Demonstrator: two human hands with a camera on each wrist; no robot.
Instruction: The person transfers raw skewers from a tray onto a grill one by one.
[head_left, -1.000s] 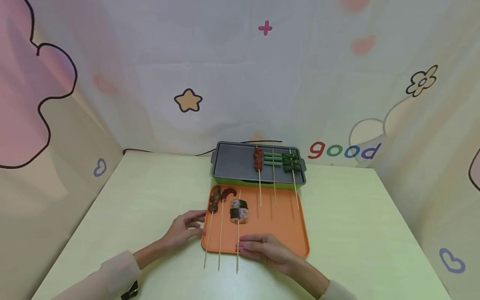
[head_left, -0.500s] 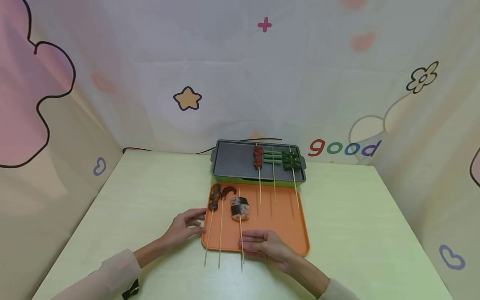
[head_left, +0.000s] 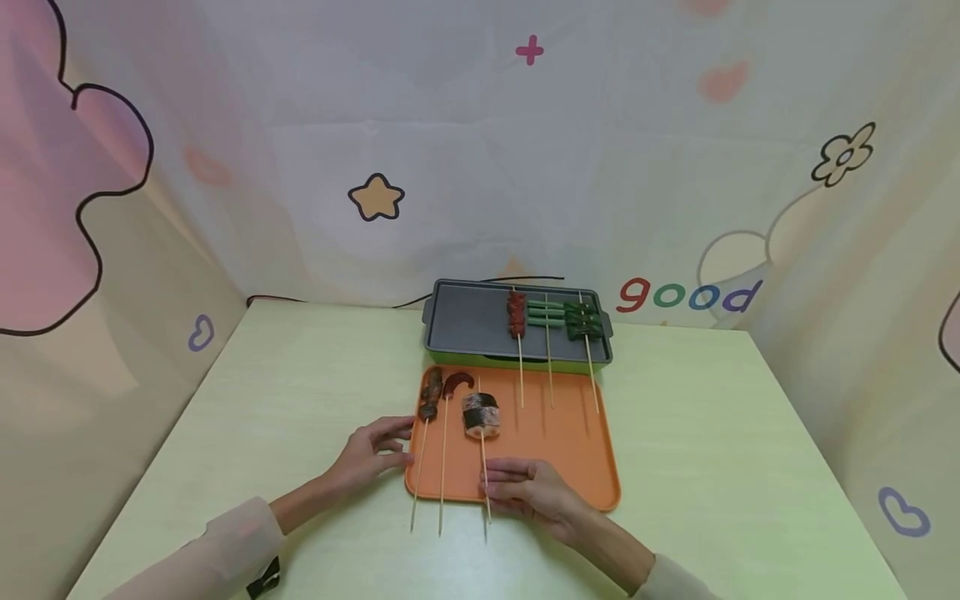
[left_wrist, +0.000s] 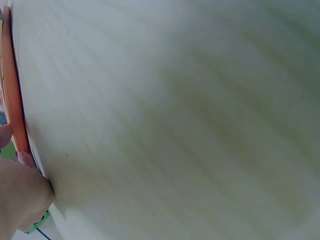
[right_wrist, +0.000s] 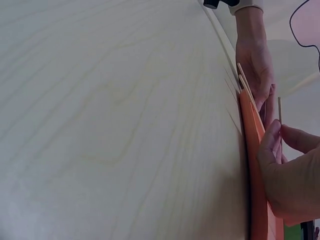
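In the head view, my right hand (head_left: 542,498) pinches the lower stick of a skewer carrying a black-and-white banded food piece (head_left: 482,415). Thumb and index finger meet on that stick (right_wrist: 280,111) in the right wrist view. The food end hangs over the orange tray (head_left: 555,467), while the stick's lower tip stands above its shadow near the front rim. My left hand (head_left: 369,454) touches the tray's left rim with thumb and fingers, its fingers loosely extended. Left of the held skewer lie a dark brown chunk skewer (head_left: 431,396) and one with a red-brown curled tentacle (head_left: 456,383).
Behind the tray stands a grey-topped green grill (head_left: 471,321). Across its right half lie a red meat skewer (head_left: 517,315), a green stalk skewer (head_left: 540,312) and a leafy green skewer (head_left: 583,322), their sticks overhanging the tray. A printed curtain (head_left: 465,150) encloses the pale table (head_left: 300,367).
The banded skewer has lifted off the tray in my right hand and shifted slightly right and away from me, its stick now angled. My left hand has stayed at the tray's rim.
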